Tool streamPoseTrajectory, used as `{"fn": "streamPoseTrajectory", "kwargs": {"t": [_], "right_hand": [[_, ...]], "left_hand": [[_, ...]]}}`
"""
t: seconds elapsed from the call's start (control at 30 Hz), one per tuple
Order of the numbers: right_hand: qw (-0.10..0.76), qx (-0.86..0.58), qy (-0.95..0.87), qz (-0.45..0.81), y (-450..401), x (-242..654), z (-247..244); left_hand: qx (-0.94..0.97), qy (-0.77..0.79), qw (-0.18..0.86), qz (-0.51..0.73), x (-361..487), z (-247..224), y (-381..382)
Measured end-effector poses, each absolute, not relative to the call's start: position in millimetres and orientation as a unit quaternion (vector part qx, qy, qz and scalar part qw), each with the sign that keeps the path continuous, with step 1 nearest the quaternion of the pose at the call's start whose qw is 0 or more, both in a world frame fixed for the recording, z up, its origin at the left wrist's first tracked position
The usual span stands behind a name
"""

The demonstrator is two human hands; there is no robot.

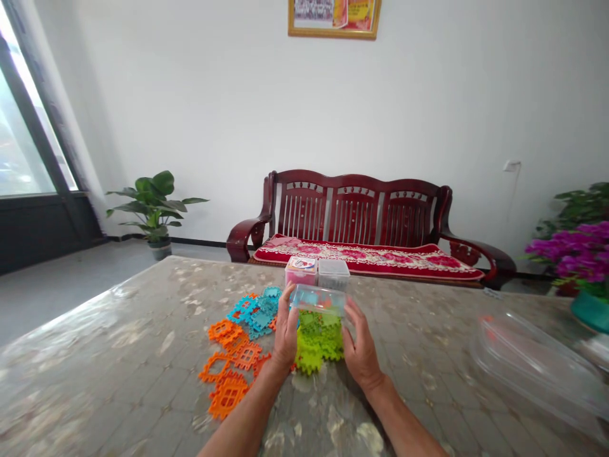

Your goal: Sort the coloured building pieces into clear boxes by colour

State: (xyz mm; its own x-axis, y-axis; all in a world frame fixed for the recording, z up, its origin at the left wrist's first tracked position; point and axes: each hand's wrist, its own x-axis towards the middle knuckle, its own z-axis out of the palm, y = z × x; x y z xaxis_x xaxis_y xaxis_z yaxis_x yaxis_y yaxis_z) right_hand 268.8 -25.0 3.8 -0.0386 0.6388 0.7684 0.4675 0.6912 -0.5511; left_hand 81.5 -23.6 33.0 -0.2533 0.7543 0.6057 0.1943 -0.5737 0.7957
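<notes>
Between my two hands is a clear plastic box (320, 298), held just above the table by its ends. My left hand (285, 333) grips its left end, and my right hand (360, 346) its right end. Under and in front of it lies a pile of green toothed building pieces (311, 349), partly seen through the plastic. Left of my left hand lie blue building pieces (259, 314) and, nearer to me, orange building pieces (231, 393), some with window-like openings. Whether the box has a lid on, I cannot tell.
Behind the held box stand a small box with pink contents (301, 273) and a clear lidded box (333, 273). A large clear plastic container (533, 362) is at the right, near a pot of purple flowers (587, 254). A wooden bench (361, 209) stands beyond the patterned table (143, 355).
</notes>
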Motion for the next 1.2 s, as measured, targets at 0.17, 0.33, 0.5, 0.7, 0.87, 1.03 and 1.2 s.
{"fn": "streamPoseTrajectory", "kwargs": {"t": [0.17,0.33,0.5,0.7,0.87,1.03,1.2], "right_hand": [[0.604,-0.383,-0.699,-0.006,-25,280,17],[0.562,-0.486,-0.669,-0.027,-21,308,49],[0.381,-0.667,-0.636,-0.07,-19,361,68],[0.178,-0.77,-0.61,-0.052,-21,412,51],[0.167,-0.763,-0.625,-0.011,-20,405,38],[0.226,-0.754,-0.616,-0.038,-25,393,53],[0.297,-0.753,-0.561,-0.175,-36,427,89]], "left_hand": [[0.646,0.381,0.104,0.654,89,49,-33],[0.645,0.398,0.195,0.623,112,46,-28],[0.706,0.437,0.234,0.505,145,31,-39],[0.832,0.473,0.088,0.276,158,14,-56],[0.866,0.466,0.055,0.174,145,8,-52],[0.85,0.504,0.012,0.155,119,15,-49],[0.815,0.554,-0.015,0.168,94,20,-42]]}}
